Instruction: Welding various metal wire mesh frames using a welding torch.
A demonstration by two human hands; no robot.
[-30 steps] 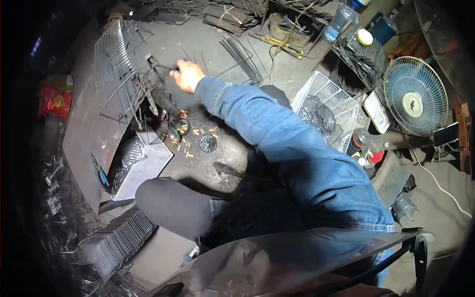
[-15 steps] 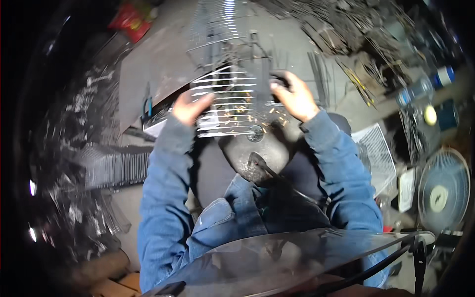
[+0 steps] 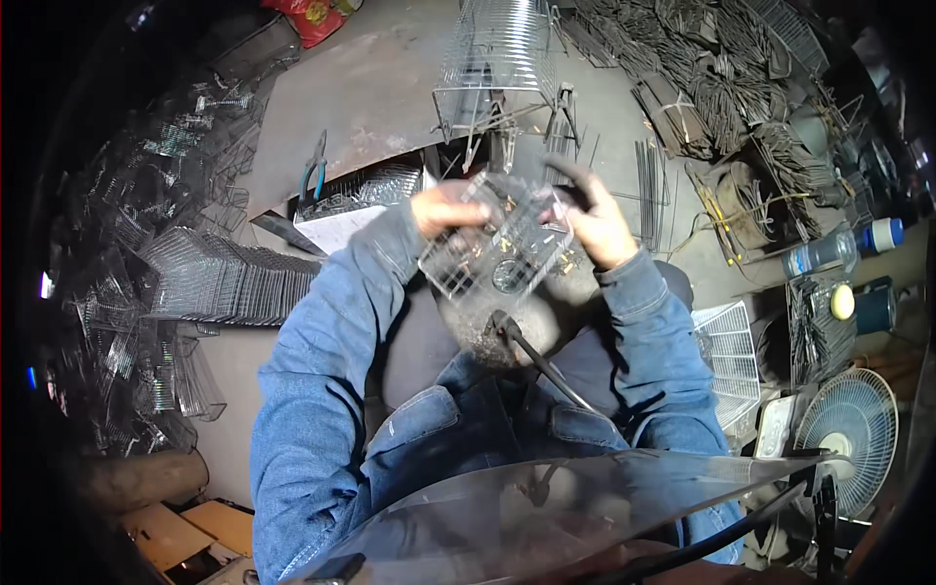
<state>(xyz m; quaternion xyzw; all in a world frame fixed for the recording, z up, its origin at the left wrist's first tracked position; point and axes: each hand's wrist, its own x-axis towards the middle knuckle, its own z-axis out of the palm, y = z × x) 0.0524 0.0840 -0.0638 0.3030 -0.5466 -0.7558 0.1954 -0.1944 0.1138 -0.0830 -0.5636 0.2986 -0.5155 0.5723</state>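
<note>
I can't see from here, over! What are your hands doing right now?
Left hand and right hand both gripping small wire cage, one each side. Cage held up over lap. Nothing blocking it.

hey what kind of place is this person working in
Most likely a small metal workshop making wire cages. Both hands hold a small wire cage; a stack of wire mesh panels lies to the left, bundles of cut wire rods lie upper right, and pliers rest nearby.
</note>
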